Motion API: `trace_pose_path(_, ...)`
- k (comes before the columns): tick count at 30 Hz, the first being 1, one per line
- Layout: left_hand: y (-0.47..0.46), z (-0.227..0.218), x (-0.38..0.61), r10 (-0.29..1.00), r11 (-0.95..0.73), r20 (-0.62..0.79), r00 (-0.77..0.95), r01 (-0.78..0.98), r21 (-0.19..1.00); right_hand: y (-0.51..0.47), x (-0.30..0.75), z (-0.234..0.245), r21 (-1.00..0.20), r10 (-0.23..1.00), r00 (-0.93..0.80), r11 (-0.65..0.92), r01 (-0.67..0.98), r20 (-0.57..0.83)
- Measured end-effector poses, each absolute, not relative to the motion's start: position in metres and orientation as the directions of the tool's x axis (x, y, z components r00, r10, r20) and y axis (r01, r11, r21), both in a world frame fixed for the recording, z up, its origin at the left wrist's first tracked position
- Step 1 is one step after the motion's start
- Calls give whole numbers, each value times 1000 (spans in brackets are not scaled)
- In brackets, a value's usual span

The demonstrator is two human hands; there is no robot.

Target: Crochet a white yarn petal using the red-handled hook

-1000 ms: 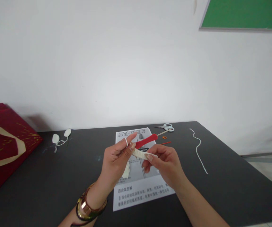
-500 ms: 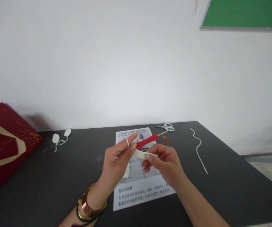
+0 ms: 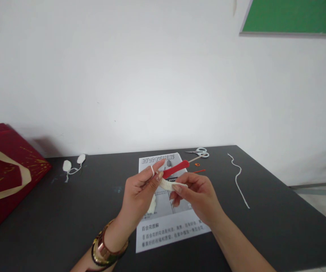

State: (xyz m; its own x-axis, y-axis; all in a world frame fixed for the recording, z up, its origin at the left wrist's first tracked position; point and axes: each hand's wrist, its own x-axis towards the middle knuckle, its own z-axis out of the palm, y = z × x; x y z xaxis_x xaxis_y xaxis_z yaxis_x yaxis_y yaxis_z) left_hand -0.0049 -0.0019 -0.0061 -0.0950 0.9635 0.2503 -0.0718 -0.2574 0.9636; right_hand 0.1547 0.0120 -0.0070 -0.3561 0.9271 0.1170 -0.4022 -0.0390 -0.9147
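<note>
Above the printed sheet, my two hands stretch a cream crocheted strip between them. My left hand pinches its left end and also keeps hold of a red-handled crochet hook, whose metal shaft points up to the right. White yarn loops round a finger of that hand. My right hand is closed on the strip's right part between thumb and fingers. Behind my left hand, a cream crocheted piece shows partly over the sheet; the rest of it is hidden.
Scissors, an orange stitch marker and a thin red-orange needle-like piece lie behind my right hand. A white yarn strand is at the right. Two joined white crocheted petals and a dark red gift bag stand left.
The right part of the strip has shifted very slightly left and turned a little in my right hand's fingers. My left hand and the hook look the same.
</note>
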Motion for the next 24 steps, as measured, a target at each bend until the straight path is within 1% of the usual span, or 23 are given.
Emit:
trace_pose_path(7, -1, -7, -5, 965, -253, 245, -92, -90, 963, 12, 155, -7, -912, 929, -356, -55, -407, 102)
trace_pose_path(18, -1, -8, -5, 969, -238, 227, -94, -130, 962, 13, 154, -5, -922, 930, -348, -27, -386, 118)
trace_pose_path(24, 3, -8, -5, 980, -201, 199, -33, -167, 965, 13, 154, -3, -934, 934, -339, -20, -357, 110)
